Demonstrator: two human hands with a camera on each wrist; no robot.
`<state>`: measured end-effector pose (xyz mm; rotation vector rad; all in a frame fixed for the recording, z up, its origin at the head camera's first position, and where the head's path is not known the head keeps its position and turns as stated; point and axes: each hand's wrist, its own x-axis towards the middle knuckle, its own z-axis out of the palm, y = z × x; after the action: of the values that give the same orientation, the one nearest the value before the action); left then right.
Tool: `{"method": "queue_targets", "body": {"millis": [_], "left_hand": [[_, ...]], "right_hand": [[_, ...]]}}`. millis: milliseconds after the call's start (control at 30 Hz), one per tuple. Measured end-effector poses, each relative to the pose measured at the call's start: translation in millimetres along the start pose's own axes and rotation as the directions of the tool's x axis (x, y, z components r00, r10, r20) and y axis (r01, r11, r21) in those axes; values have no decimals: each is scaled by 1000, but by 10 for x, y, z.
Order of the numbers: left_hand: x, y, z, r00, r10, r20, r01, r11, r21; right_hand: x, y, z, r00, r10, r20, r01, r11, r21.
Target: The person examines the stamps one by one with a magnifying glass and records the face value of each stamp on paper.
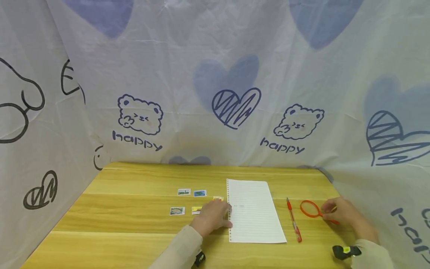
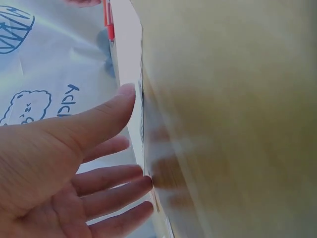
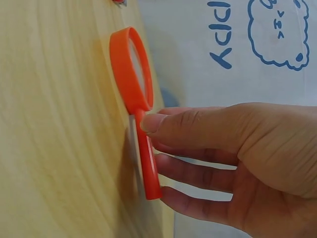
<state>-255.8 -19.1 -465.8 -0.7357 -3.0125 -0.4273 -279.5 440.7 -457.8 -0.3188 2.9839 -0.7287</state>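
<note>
An orange magnifying glass (image 1: 310, 209) is at the right of the table. My right hand (image 1: 340, 215) grips its red handle (image 3: 150, 168), thumb near the lens ring and the other fingers along the far side. Toward the middle, a lined white sheet of paper (image 1: 256, 213) with a punched left edge lies flat. My left hand (image 1: 211, 217) is at that edge, its fingers spread and fairly straight in the left wrist view and its thumb (image 2: 106, 121) beside the paper. A yellow stamp (image 1: 218, 198) shows partly behind the left hand.
A red pen (image 1: 293, 220) lies between the paper and the magnifying glass. Left of the paper are several stamps, among them a green-and-white one (image 1: 184, 192), a blue one (image 1: 200, 193) and a brownish one (image 1: 177, 211). A printed white curtain (image 1: 188, 123) hangs behind the wooden table (image 1: 111, 213).
</note>
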Motion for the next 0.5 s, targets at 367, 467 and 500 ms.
{"method": "queue_targets", "body": {"millis": [367, 467, 500], "left_hand": [[-42, -204, -191, 994, 41, -100, -50, 995, -84], [-100, -300, -256, 994, 32, -107, -43, 995, -94], [-121, -334, -276, 994, 27, -109, -37, 995, -91]], "right_hand": [[26, 47, 65, 1000, -7, -4, 7, 1000, 18], [38, 54, 77, 1000, 3, 3, -3, 1000, 17], [42, 57, 84, 1000, 6, 4, -6, 1000, 16]]}}
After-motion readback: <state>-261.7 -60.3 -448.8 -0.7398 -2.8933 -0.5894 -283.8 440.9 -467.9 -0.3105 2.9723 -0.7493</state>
